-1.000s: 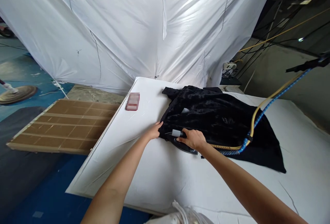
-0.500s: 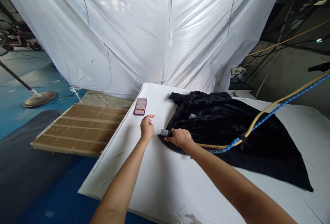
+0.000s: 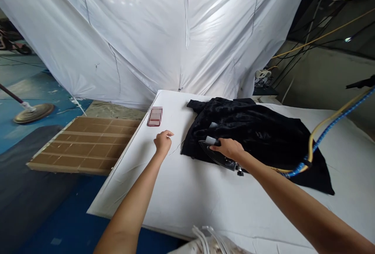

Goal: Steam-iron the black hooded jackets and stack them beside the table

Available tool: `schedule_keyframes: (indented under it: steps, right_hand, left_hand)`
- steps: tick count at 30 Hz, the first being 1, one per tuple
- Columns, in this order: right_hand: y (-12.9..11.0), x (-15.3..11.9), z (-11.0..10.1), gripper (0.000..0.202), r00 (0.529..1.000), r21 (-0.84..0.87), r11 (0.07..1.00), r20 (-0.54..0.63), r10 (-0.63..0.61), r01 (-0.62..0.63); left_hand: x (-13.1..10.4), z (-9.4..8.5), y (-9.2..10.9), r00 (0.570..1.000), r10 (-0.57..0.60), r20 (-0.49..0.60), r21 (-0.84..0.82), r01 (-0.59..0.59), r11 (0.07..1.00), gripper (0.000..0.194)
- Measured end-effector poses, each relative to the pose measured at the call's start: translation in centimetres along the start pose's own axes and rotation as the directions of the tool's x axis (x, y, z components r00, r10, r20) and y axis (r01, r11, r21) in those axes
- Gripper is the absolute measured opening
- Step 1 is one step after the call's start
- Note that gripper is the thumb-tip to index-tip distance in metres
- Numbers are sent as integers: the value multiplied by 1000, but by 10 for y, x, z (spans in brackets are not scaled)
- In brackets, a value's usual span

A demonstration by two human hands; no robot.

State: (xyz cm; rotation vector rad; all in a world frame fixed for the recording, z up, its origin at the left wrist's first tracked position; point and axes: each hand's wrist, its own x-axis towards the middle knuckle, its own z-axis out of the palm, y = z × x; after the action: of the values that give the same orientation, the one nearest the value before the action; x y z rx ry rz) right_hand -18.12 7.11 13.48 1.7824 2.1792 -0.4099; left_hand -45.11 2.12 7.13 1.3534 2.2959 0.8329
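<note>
My right hand [image 3: 230,148] is wrapped round the handle of a steam iron [image 3: 219,159], which has a grey-tipped dark handle. Under the iron lies a black, shiny garment [image 3: 252,125], spread over the white-covered table [image 3: 172,191]. The iron sits near the garment's close edge, its pointed end to the left. My left hand [image 3: 163,143] hovers over the white cover, left of the garment, fingers curled in and nothing visible in them. A reddish, partly blurred object [image 3: 155,116] rests beyond it near the table's left edge.
A yellow hose and a blue coiled cord [image 3: 322,135] run from the iron up to the right. White sheeting [image 3: 146,43] hangs behind the table. Left of it stand a flat cardboard box [image 3: 88,141] and a round-based stand [image 3: 33,113]. A transparent bag [image 3: 209,242] shows at the near edge.
My right hand has slid the iron rightward along the garment's near edge, uncovering its left corner. My left hand's fingers have curled in further. The view has shifted slightly.
</note>
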Motion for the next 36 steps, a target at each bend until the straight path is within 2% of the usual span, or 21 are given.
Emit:
schedule_keyframes:
  steps: [2, 5, 9, 12, 16, 20, 23, 26, 29, 32, 36]
  right_hand:
    - [17, -11, 4, 64, 1000, -8, 1000, 12, -21, 21]
    - [30, -24, 16, 62, 997, -36, 999, 64, -38, 40]
    - [29, -27, 28, 61, 997, -49, 998, 72, -30, 34]
    - [15, -21, 29, 64, 996, -60, 996, 54, -69, 72]
    - [-15, -6, 27, 67, 995, -30, 995, 35, -91, 92]
    - [-38, 2, 25, 67, 998, 49, 998, 34, -51, 49]
    - [-32, 2, 26, 70, 997, 73, 996, 44, -63, 60]
    - [1, -10, 29, 70, 1000, 86, 996, 15, -13, 12]
    - [60, -30, 32, 67, 991, 123, 984, -27, 133, -129]
    - [133, -50, 35, 63, 959, 146, 951, -40, 280, -271]
    - [234, -73, 42, 57, 893, 162, 882, -7, 449, -442]
  left_hand:
    - [0, 18, 1, 988, -36, 150, 79, 24, 997, 28]
    - [0, 44, 6, 945, -32, 325, 145, -17, 989, 14]
    - [-1, 66, 14, 913, 16, 407, 183, -98, 978, 13]
    - [-1, 67, 18, 939, 10, 343, 169, -73, 983, 18]
    - [1, 56, 23, 987, 8, 158, 78, -20, 997, 30]
    - [-2, 43, 32, 995, 97, 35, -28, -96, 995, 35]
    - [-8, 33, 44, 981, 166, -103, -50, -172, 984, 35]
    - [-15, 25, 62, 958, 194, -210, -49, -208, 977, 32]
    - [-24, 27, 85, 945, 249, -212, -43, -263, 964, 30]
    - [-34, 46, 111, 930, 333, -156, -50, -344, 938, 30]
    - [-59, 91, 148, 878, 478, 24, -31, -477, 878, 31]
